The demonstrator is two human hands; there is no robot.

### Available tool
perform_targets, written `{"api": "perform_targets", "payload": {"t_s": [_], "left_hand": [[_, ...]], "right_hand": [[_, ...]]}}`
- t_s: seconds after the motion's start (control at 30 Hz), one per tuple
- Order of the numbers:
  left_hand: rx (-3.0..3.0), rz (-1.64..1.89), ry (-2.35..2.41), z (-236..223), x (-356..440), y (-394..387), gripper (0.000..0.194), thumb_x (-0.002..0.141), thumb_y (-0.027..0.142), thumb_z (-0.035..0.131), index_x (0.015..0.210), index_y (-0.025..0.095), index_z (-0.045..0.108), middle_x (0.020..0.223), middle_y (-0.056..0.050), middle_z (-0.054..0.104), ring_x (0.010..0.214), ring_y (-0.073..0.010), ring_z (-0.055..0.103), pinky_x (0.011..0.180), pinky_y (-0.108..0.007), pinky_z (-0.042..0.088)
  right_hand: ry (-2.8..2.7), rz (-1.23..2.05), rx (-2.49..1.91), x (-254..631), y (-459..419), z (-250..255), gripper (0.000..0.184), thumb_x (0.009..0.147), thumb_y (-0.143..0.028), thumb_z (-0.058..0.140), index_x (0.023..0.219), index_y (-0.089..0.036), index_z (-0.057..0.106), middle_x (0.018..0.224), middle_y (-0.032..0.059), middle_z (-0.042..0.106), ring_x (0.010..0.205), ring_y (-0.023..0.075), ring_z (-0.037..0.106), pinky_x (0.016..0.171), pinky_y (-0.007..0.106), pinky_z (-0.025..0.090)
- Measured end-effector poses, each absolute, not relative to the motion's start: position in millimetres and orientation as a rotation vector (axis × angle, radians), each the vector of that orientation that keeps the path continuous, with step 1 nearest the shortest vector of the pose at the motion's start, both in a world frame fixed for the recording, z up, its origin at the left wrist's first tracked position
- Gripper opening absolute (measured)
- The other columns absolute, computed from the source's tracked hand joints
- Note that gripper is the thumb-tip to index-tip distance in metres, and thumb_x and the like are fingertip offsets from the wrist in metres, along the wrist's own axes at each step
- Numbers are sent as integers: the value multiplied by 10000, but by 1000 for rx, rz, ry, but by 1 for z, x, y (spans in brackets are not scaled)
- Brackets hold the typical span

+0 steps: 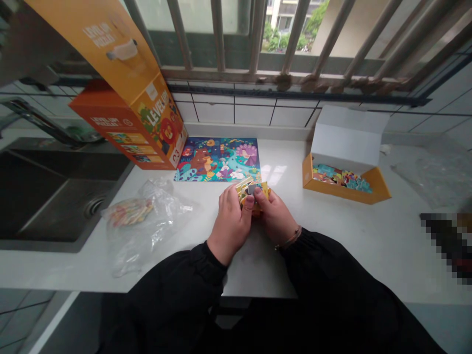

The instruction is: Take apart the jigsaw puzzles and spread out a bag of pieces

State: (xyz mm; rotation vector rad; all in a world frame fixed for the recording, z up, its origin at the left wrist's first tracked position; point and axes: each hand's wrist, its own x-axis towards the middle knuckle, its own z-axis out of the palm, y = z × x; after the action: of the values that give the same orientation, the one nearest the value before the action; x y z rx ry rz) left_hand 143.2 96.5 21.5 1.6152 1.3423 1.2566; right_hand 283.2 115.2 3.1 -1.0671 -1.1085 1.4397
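Note:
Both hands meet over the middle of the counter, wrapped round a small bunch of puzzle pieces point(262, 187), mostly yellow with some grey. My left hand point(233, 216) is closed on the bunch from the left, thumb on top. From the other side my right hand point(277, 214) grips it too, its thumb pressing a grey part. Fingers cover much of the bunch. Just beyond the hands lies a colourful animal picture sheet point(221, 160). To the right, an open yellow box point(342, 191) with a raised white lid holds loose puzzle pieces point(342, 177).
A tall orange puzzle box point(136, 128) with its flap up stands back left. In front of it lies a clear plastic bag point(143, 231) with colourful pieces inside. A dark sink point(70, 187) is at the left; crumpled clear plastic point(438, 167) lies far right. Window bars point(254, 39) rise behind.

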Motion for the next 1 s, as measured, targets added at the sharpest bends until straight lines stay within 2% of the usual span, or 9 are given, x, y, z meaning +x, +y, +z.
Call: {"api": "perform_targets", "payload": {"t_s": [0.13, 0.2, 0.27, 0.33, 0.4, 0.47, 0.57, 0.73, 1.0], "left_hand": [[1913, 1223, 1394, 40, 124, 63, 522, 1014, 416, 702, 1484, 229, 574, 1535, -193, 590, 1463, -384, 511, 1274, -524, 322], [2233, 1155, 1510, 53, 102, 34, 663, 980, 353, 752, 1580, 250, 488, 1546, -180, 590, 1456, -390, 521, 1258, -538, 352], [2440, 1065, 1777, 63, 72, 8, 730, 966, 315, 771, 1615, 246, 446, 1513, -185, 613, 1417, -405, 558, 1220, -566, 398], [2502, 925, 2142, 67, 37, -10, 783, 952, 402, 788, 1617, 168, 447, 1503, -250, 601, 1378, -469, 573, 1160, -629, 436], [2455, 677, 2401, 67, 2, -17, 695, 993, 474, 715, 1559, 120, 523, 1456, -285, 621, 1308, -504, 606, 1071, -653, 488], [2503, 538, 2334, 65, -22, -17, 399, 1081, 424, 556, 1363, 168, 675, 1204, -198, 746, 1074, -413, 714, 954, -571, 557], [2523, 662, 2119, 64, -25, -12, 300, 1114, 388, 494, 1150, 195, 721, 1073, -116, 793, 969, -322, 755, 901, -459, 584], [2392, 817, 1840, 77, 33, -5, 289, 1123, 374, 501, 1159, 216, 740, 1106, -47, 832, 972, -224, 801, 888, -315, 607], [2174, 952, 1703, 83, 85, -7, 281, 1119, 353, 530, 1239, 251, 763, 1158, -19, 846, 1008, -215, 822, 857, -283, 646]], "right_hand": [[-979, 1689, -1048, 292, 113, 9, 605, 925, -764, 681, 1184, -218, 671, 967, 64, 766, 722, 204, 699, 544, 293, 548], [-983, 1822, -1022, 295, 110, 10, 584, 900, -742, 737, 1127, -206, 693, 914, 52, 754, 659, 171, 663, 494, 251, 484], [-1042, 1968, -933, 295, 106, 11, 581, 863, -699, 813, 1115, -184, 721, 950, 58, 766, 713, 155, 687, 590, 242, 537], [-1142, 2143, -803, 293, 100, 13, 601, 827, -654, 876, 1147, -162, 747, 1025, 73, 780, 818, 161, 727, 756, 266, 593], [-1280, 2329, -693, 288, 94, 17, 635, 806, -616, 910, 1220, -159, 760, 1102, 83, 785, 900, 177, 747, 857, 294, 603], [-1424, 2448, -619, 281, 88, 23, 664, 799, -584, 927, 1290, -170, 757, 1153, 82, 781, 952, 187, 749, 898, 303, 602], [-1569, 2527, -481, 272, 80, 30, 742, 804, -541, 936, 1427, -209, 707, 1172, 61, 770, 974, 177, 738, 904, 279, 591], [-1430, 2562, -318, 276, 83, 29, 840, 838, -483, 928, 1577, -273, 590, 1206, 46, 752, 1001, 177, 737, 933, 293, 583], [-1213, 2413, -642, 292, 108, 12, 884, 841, -484, 917, 1610, -249, 551, 1221, 56, 768, 1026, 182, 735, 978, 310, 572]]}}
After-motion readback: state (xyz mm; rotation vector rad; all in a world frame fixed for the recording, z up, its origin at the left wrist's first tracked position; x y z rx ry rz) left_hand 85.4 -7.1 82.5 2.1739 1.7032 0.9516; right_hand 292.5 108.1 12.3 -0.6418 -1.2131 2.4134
